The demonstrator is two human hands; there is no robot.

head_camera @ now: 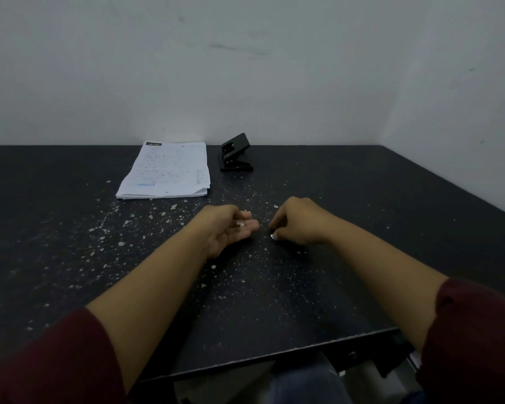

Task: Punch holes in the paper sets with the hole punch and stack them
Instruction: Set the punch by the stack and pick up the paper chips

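A stack of printed white paper sets [166, 170] lies at the back of the black table [362, 228]. Just to its right stands a black hole punch [235, 155], its lever raised. Both hands are in the middle of the table, well in front of the stack and the punch. My left hand [231, 230] lies palm up with relaxed fingers, and a few small white paper bits [240, 223] rest on them. My right hand [296, 221] is curled, knuckles up, and its fingertips pinch a small white paper bit [273, 236] at the table surface.
White paper bits and specks [123, 225] are scattered over the table's middle and left. A pale wall closes the back and right sides. The table's front edge [274, 357] runs near my body, with my knees below it.
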